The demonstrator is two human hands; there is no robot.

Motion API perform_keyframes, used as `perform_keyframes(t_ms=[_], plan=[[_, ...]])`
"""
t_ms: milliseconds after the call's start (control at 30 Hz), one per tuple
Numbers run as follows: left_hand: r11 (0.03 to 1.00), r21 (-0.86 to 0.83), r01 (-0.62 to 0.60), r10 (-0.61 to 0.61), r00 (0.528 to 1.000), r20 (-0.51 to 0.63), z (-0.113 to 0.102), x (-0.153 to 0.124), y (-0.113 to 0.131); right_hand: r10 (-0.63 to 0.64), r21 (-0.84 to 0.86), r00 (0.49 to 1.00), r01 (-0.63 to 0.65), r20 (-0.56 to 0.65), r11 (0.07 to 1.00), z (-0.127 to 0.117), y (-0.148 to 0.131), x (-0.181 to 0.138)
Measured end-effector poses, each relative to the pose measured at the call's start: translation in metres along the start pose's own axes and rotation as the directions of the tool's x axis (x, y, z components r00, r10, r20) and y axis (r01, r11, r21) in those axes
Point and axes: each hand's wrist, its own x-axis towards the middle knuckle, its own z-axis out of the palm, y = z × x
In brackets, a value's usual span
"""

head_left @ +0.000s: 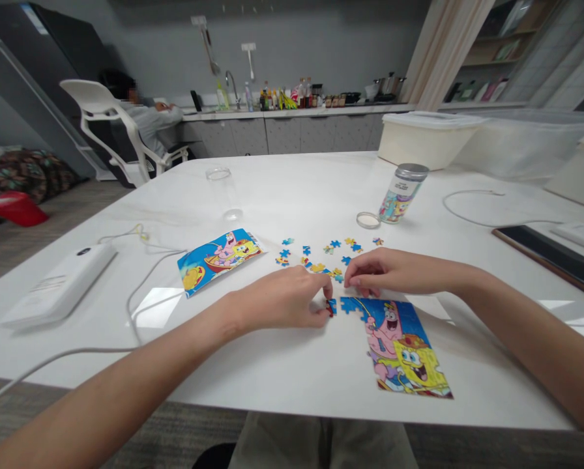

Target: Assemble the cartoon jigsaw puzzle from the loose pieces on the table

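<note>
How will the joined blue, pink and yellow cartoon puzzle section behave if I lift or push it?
The joined blue, pink and yellow cartoon puzzle section would probably sag or split if lifted by one edge, since its tabbed outline suggests interlocked pieces. It looks thin, so likely light. Pushed, it may slide easily on the glossy white table.

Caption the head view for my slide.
Left hand holding a small jigsaw piece beside the partly assembled puzzle, right hand near the scattered pieces.

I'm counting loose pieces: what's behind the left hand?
Behind the left hand, loose pieces and a picture card are on the table. Whatever the hand itself covers cannot be seen.
</note>
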Motion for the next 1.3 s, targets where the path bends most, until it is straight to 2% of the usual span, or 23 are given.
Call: perform_keyframes(t_ms=[333, 1300], plan=[[1.0, -0.009, -0.028, 0.028, 0.999, -0.028, -0.0006, 0.0001, 0.0002, 0.004, 0.003, 1.0, -0.004, -0.002, 1.0, -0.0012, 0.0031, -0.0013], [0.999, 0.02, -0.033, 0.033, 0.999, -0.016, -0.0004, -0.0001, 0.0017, 0.021, 0.0, 1.0, -0.021, 0.021, 1.0, -0.0012, 0.0005, -0.0012]])
